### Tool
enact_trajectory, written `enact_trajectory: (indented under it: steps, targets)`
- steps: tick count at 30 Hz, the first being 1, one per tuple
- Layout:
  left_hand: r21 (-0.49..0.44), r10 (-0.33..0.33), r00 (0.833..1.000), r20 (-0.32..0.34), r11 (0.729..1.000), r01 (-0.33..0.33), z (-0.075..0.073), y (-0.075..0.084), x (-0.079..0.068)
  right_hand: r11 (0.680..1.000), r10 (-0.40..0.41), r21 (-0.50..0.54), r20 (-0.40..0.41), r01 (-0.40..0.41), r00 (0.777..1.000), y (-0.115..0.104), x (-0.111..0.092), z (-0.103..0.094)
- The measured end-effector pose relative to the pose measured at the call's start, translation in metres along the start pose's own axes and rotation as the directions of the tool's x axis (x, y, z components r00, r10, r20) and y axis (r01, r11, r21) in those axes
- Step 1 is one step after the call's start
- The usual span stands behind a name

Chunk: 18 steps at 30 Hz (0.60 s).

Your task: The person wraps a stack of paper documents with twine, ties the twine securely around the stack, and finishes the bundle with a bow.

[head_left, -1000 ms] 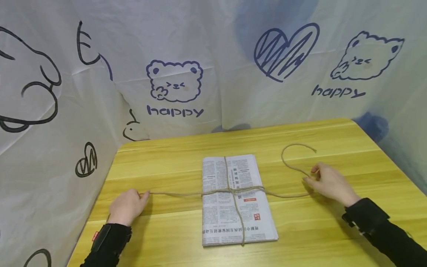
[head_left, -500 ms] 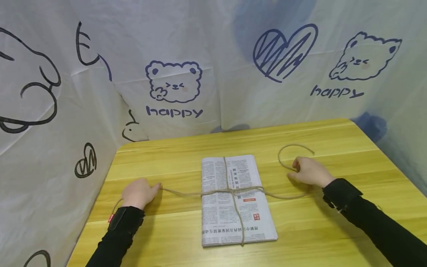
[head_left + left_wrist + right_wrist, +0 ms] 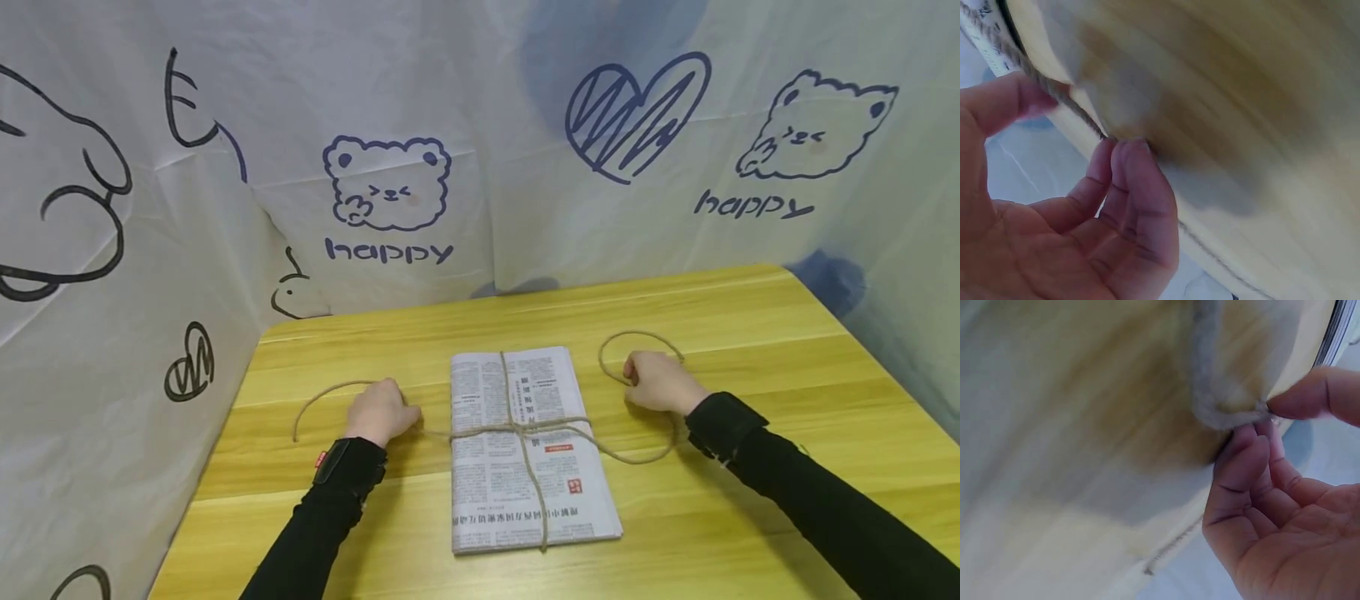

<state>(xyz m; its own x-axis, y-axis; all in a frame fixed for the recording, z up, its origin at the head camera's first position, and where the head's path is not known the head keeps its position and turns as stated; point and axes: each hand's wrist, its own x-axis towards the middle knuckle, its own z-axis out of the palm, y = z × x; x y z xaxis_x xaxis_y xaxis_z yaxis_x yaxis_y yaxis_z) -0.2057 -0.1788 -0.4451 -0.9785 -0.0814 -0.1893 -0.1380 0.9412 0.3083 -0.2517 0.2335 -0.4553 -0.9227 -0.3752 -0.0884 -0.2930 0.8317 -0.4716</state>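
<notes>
A folded stack of newspapers (image 3: 491,492) lies between my hands, with twine (image 3: 637,461) wrapped around it lengthwise and crosswise. The strands cross near the middle of its top face. To the left, my left hand (image 3: 377,412) holds one end length of the twine in its curled fingers; in the left wrist view the twine (image 3: 1082,115) runs past the thumb to the fingertips. My right hand (image 3: 663,383) pinches the other length on the right; in the right wrist view the twine (image 3: 1225,420) bends sharply at thumb and fingertips. Both loose tails curve on the table beyond the hands.
The stack lies on a yellow wood-grain table (image 3: 375,533). Behind and beside it hangs a pale cloth (image 3: 517,200) with cartoon drawings. Black bands and sleeves cover both wrists and forearms.
My left hand has moved right, closer to the newspapers, sliding along or carrying the twine. My right hand has moved left toward them. The twine on both sides now has more slack.
</notes>
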Motion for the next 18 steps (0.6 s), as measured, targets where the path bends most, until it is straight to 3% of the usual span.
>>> enact_trajectory:
  steps: [6,9,11,15,18]
  targets:
    - [-0.129,0.043,0.999,0.014,0.991,-0.041,-0.002,-0.005,0.000,0.987,-0.034,0.153,-0.045,0.040,0.998,0.008,-0.002,-0.003]
    - [-0.256,0.080,0.996,-0.029,0.963,-0.085,-0.008,-0.011,0.001,0.971,-0.034,0.232,-0.101,0.056,0.994,0.006,-0.005,-0.010]
    - [-0.382,0.115,0.992,-0.059,0.915,-0.129,-0.014,-0.013,0.001,0.958,-0.022,0.282,-0.131,0.059,0.991,0.002,-0.006,-0.017]
    - [-0.607,0.186,0.975,-0.120,0.764,-0.220,-0.031,-0.007,0.003,0.936,-0.027,0.339,-0.200,0.095,0.979,-0.012,-0.006,-0.033]
    - [-0.676,0.237,0.956,-0.172,0.678,-0.289,-0.046,0.007,0.000,0.915,-0.068,0.368,-0.261,0.164,0.963,-0.026,-0.003,-0.043]
